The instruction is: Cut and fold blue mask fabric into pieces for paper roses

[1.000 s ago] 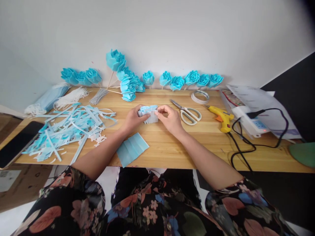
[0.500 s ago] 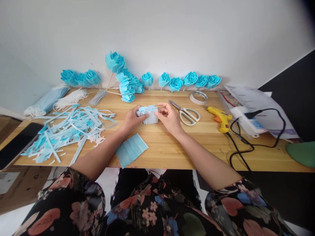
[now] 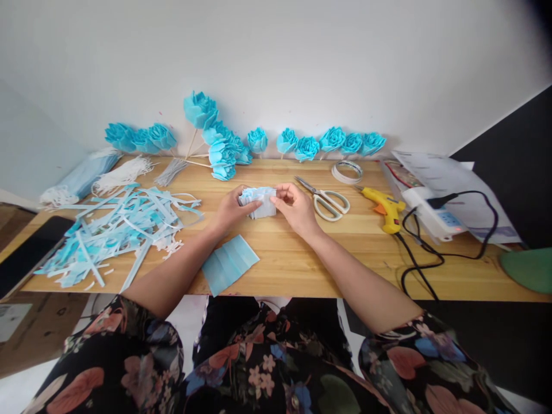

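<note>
A bundle of pale blue and white mask fabric (image 3: 264, 208), folded in layers, is held up over the middle of the table. My left hand (image 3: 233, 210) grips its left side, with the thumb across the front. At the right edge, my right hand (image 3: 295, 208) pinches the fabric between thumb and fingers. Below my left hand a flat, creased blue sheet of mask fabric (image 3: 230, 264) lies near the table's front edge. Scissors (image 3: 325, 200) with white handles rest just right of my right hand.
Cut strips (image 3: 116, 233) pile up at left beside a phone (image 3: 30, 250). Blue fabric flowers (image 3: 308, 148) line the wall. A tape roll (image 3: 347, 171), a yellow glue gun (image 3: 388, 210) and a power strip (image 3: 437, 215) with black cables occupy the right side.
My right hand's raised fingers have come down closer to the top right edge of the fabric bundle. My left hand keeps its grip. The view has shifted very slightly.
</note>
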`<act>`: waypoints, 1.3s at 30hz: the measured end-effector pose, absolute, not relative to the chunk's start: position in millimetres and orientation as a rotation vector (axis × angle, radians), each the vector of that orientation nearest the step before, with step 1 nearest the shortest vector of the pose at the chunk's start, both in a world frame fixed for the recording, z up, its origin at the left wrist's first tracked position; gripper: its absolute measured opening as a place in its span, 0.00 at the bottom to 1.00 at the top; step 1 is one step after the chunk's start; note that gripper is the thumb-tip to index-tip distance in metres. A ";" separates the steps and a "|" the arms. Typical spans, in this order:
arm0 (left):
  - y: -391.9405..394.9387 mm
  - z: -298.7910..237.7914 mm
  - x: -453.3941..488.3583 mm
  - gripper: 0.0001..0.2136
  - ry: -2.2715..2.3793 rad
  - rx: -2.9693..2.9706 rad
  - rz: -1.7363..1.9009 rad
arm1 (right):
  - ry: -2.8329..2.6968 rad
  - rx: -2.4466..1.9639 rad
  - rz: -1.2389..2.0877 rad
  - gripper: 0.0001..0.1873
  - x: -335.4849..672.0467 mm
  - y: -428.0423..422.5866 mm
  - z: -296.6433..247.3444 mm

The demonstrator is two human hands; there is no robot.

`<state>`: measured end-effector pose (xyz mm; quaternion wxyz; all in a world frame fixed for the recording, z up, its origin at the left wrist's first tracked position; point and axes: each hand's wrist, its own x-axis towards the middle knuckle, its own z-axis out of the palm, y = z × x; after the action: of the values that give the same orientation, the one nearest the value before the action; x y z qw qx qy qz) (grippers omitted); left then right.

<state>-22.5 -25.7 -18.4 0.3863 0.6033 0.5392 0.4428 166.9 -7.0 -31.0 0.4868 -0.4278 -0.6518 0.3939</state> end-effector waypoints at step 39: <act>-22.9 -18.1 -32.8 0.32 1.162 1.588 1.061 | -1.566 -1.096 0.909 0.07 169.2 -10.9 -21.8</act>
<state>-32.8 -22.9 -18.1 0.4376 0.6387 0.4673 0.4268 169.2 -10.9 -21.8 0.4903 -0.4513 -0.6449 0.3742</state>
